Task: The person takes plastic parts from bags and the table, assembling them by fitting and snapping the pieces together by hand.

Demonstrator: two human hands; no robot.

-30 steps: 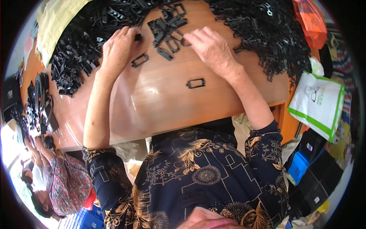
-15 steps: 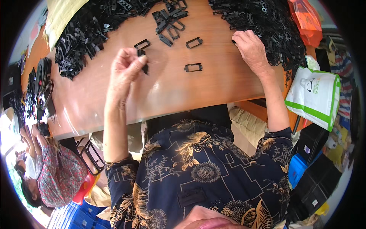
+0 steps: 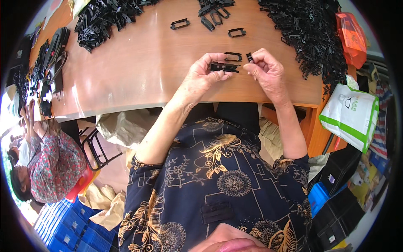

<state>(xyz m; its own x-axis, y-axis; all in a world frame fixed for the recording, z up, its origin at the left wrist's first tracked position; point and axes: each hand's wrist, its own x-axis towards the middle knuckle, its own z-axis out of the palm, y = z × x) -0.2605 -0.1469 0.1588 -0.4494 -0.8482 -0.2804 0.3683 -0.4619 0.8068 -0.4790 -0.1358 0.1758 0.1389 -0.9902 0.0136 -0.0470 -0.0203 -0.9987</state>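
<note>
Between the thumb and fingers of my left hand is a long, narrow black plastic clip part, pointing right. My right hand pinches a small black plastic piece just right of that part, with a narrow gap between them. An open rectangular black frame lies on the table just beyond the left fingertips. Farther off lie a second black frame and a third black frame. Past these is a small cluster of similar black parts.
Heaps of black parts cover the table at far left and far right. An orange plastic bag and a white-green bag sit at right. At left is a black case; another person sits beyond it.
My right hand has come away from the right heap with a small piece. My left hand has moved right with its part, so both hands are close together. The whole view has shifted.
</note>
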